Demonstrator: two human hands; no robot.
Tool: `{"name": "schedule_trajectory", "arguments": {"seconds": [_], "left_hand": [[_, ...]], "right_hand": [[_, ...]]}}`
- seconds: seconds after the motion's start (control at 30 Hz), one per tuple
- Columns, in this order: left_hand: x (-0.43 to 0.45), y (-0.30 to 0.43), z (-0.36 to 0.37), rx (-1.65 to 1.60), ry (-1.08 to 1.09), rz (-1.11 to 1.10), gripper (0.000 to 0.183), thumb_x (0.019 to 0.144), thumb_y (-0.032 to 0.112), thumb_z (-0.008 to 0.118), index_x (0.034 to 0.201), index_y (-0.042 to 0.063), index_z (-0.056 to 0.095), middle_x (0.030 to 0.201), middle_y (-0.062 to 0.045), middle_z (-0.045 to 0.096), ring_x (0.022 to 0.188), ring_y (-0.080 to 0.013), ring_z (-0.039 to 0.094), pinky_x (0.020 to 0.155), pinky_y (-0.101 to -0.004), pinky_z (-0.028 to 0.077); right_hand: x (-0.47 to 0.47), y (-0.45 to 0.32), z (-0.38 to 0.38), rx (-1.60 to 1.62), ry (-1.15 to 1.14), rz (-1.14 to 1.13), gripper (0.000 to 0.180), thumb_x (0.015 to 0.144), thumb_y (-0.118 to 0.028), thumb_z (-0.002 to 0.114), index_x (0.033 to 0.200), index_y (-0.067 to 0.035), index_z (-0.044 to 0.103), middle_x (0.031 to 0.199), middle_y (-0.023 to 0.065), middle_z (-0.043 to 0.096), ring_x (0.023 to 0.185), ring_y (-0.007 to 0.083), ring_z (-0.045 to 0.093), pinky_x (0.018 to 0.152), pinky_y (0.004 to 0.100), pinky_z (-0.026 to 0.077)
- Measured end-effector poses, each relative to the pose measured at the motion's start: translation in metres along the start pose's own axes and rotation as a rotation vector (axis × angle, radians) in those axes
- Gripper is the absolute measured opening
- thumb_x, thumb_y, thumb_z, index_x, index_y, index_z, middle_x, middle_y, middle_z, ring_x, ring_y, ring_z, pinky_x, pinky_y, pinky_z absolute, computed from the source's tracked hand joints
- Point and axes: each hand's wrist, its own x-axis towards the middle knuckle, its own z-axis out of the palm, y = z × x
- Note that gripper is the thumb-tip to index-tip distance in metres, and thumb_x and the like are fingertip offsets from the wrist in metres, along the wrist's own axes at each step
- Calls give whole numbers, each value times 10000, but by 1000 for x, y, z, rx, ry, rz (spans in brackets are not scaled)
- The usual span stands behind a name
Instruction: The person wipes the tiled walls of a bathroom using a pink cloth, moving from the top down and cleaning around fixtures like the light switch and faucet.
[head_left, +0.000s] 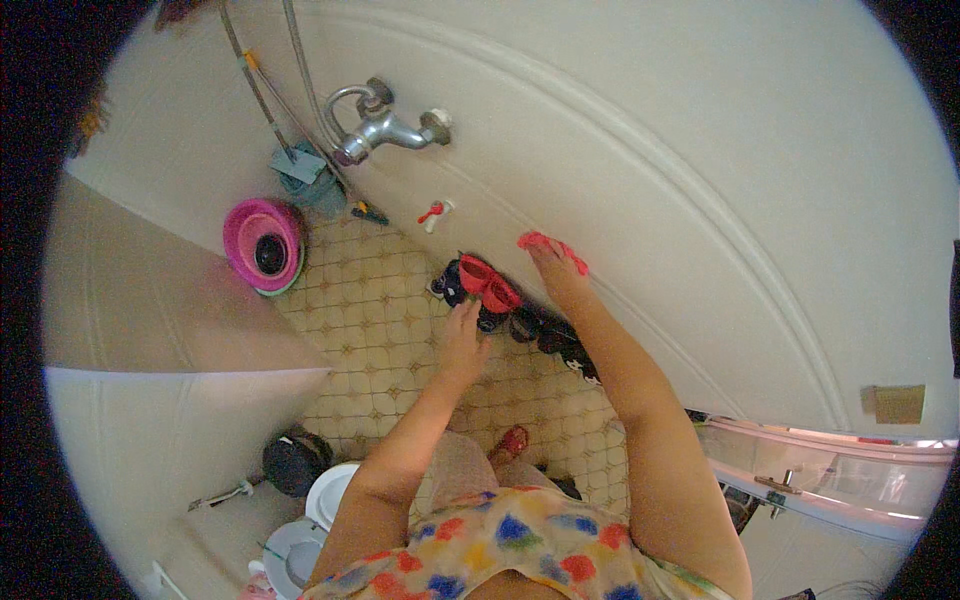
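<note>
My right hand (555, 262) presses a bright pink-red cloth (535, 241) against the pale wall, above a row of shoes. My left hand (466, 341) reaches toward a pair of red slip-on shoes (487, 283) that stand by the wall; its fingertips are at their near edge, and whether they touch cannot be told. Dark shoes (553, 335) form a line along the foot of the wall, some partly hidden behind my right forearm. Another dark shoe with white parts (450, 283) lies just left of the red pair.
A chrome mixer tap (386, 129) and a small red-handled tap (433, 212) project from the wall. Nested pink basins (237, 247) and a grey-blue bucket (322, 191) stand at the left. Nearer are a black bin (296, 461), a toilet (289, 540) and, at right, a glazed door (847, 465).
</note>
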Motion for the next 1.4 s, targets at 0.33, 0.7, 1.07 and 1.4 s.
{"name": "schedule_trajectory", "arguments": {"seconds": [0.33, 0.7, 1.07, 1.4], "left_hand": [[-6, 44, 41, -77, -15, 94, 767, 713, 59, 673, 1381, 58, 297, 1382, -182, 319, 1291, -379, 293, 1074, -450, 262], [59, -12, 61, -135, 39, 213, 774, 733, 64, 650, 1395, 33, 251, 1391, -229, 282, 1296, -398, 262, 1087, -446, 223], [115, -16, 122, -95, 226, 219, 804, 735, 71, 646, 1405, 8, 206, 1443, -262, 179, 1329, -416, 205, 1101, -445, 191], [139, -16, 184, 42, 367, 319, 1058, 688, 426, 736, 1448, 57, 99, 1488, -261, 24, 1377, -412, 72, 1065, -582, 133]], "right_hand": [[-192, 25, -79, -312, -415, 150, 487, 870, -250, 464, 1350, -179, 429, 1409, -6, 382, 1293, 196, 333, 1062, 441, 257], [-126, -4, -112, -259, -244, 296, 589, 845, -158, 437, 1418, -157, 300, 1434, 24, 359, 1289, 211, 357, 1064, 489, 210], [-14, -28, -49, -278, 266, 202, 588, 805, -166, 459, 1385, -156, 363, 1313, 32, 445, 1185, 229, 428, 1008, 518, 268], [-145, -3, -16, -486, 405, 514, 522, 797, -197, 518, 1313, -246, 460, 1238, 29, 506, 1166, 252, 450, 1009, 568, 233]]}}
